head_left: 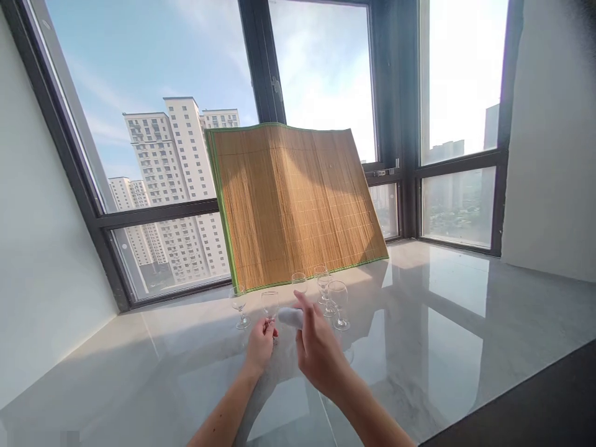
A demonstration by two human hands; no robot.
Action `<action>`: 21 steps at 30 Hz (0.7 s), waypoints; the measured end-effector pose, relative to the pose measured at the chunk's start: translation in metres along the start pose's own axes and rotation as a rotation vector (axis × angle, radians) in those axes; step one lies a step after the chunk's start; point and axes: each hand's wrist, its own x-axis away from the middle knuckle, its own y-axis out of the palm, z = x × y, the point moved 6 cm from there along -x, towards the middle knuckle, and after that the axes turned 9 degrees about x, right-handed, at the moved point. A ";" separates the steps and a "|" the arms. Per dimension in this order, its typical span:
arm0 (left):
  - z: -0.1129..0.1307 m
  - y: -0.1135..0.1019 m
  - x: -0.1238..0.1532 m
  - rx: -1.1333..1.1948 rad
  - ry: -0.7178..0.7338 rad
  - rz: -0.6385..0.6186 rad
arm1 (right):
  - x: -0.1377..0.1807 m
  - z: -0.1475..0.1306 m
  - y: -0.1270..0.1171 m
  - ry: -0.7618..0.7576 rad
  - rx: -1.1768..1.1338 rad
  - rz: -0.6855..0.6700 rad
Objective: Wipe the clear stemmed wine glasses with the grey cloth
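Wiping step: my left hand pinches the glass stem, right hand closed on cloth; next, I'd say, cloth into bowl.

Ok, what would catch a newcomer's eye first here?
The big bamboo mat leaning upright against the window at centre. In front of it, small stemmed glasses stand on the glossy marble counter. The left hand holds one glass by its stem, while the right hand holds a white cloth.

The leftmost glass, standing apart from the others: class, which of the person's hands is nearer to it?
Left. The left hand is just right of and below the leftmost glass, pinching the stem of another glass. The right hand is farther right, holding a white cloth.
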 end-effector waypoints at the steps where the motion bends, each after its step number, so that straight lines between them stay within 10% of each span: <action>1: 0.000 0.001 0.000 0.000 0.009 -0.020 | 0.003 0.020 0.008 0.055 0.015 -0.041; 7: 0.016 0.003 0.007 -0.138 0.189 -0.050 | 0.023 0.095 0.046 0.308 0.117 -0.279; 21: 0.064 0.028 0.032 -0.727 0.576 -0.184 | 0.028 0.073 0.042 0.237 0.154 -0.249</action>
